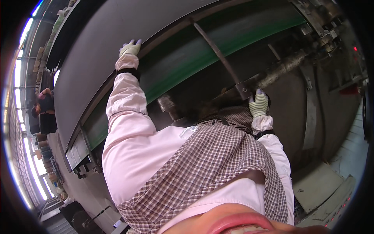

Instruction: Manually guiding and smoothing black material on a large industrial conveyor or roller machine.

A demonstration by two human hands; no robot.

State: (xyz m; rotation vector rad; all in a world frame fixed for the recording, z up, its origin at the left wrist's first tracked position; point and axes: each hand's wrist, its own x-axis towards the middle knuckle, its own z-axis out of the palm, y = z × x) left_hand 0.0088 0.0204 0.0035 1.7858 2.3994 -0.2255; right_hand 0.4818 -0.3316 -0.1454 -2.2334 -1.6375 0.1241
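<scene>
In a pale striped glove with bare fingertips, my left hand [130, 47] lies over the near edge of a broad dark grey sheet [105, 27], its fingers apart. My right hand [259, 104], gloved the same way, is close beside the lower end of a long metal bar [220, 56]. Its fingers are partly hidden, so I cannot tell whether they grip the bar. Beneath the sheet's edge runs a green surface [171, 80], and the bar slants across it. Pink sleeves cover both my arms, and a checked apron covers my front.
Dark machine parts [327, 39] crowd the far right, with a worn roller [282, 70] nearby. A metal strip [310, 105] stands right of my right hand. At the far left another person [46, 107] is beyond the sheet. Rolls and stacked goods [44, 156] line the windows.
</scene>
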